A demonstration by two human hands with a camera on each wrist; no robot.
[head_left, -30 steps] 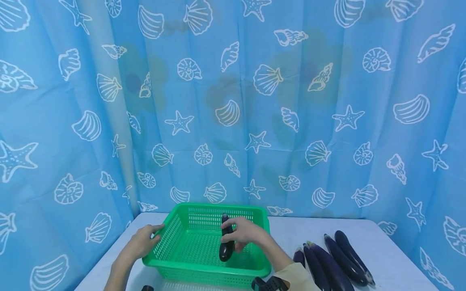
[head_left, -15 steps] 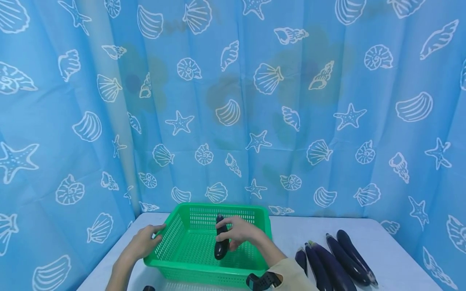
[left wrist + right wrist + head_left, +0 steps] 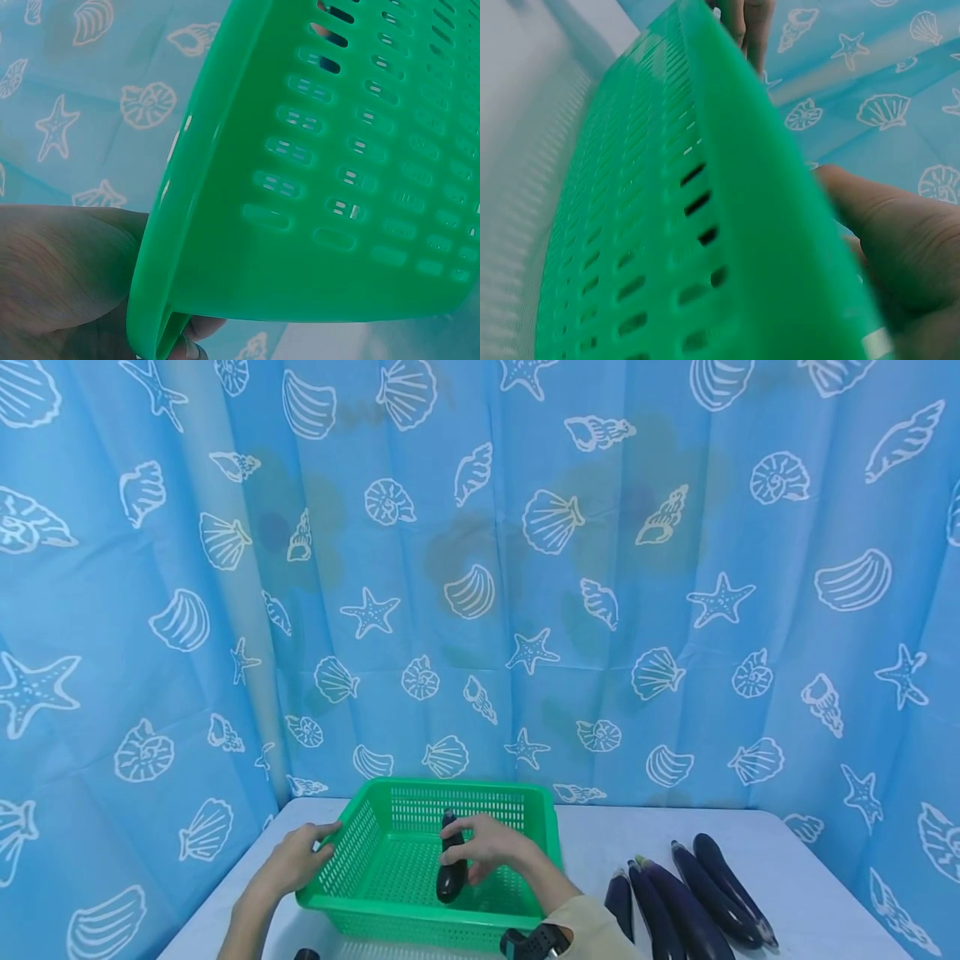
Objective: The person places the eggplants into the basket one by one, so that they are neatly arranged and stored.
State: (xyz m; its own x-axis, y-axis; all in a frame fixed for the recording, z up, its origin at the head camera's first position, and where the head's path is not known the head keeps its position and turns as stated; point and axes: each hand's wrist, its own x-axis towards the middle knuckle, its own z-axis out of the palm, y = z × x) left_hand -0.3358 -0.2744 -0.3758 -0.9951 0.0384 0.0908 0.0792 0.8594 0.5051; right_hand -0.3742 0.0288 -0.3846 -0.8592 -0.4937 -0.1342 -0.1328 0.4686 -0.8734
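A green slotted plastic basket point(image 3: 420, 912) stands on the white table. My left hand point(image 3: 294, 860) grips its left rim; in the left wrist view the thumb side of that hand point(image 3: 60, 262) lies against the rim and fingertips show beneath. Over the inside of the basket, my right hand point(image 3: 495, 843) holds a dark purple eggplant point(image 3: 452, 883), with thumb and fingers around its middle. The eggplant points lengthwise, its glossy end nearest me; whether it touches the basket floor I cannot tell. In the right wrist view the basket wall point(image 3: 742, 187) hides the eggplant.
Several eggplants point(image 3: 678, 906) lie side by side on the table point(image 3: 600, 835), right of the basket. A small dark object point(image 3: 306, 954) shows at the bottom edge. My right wrist wears a black device point(image 3: 536, 942). Behind the table hangs a blue shell-patterned curtain point(image 3: 420, 718).
My right hand has shifted slightly left with the eggplant, which now sits a little lower in view. The left hand stays on the rim.
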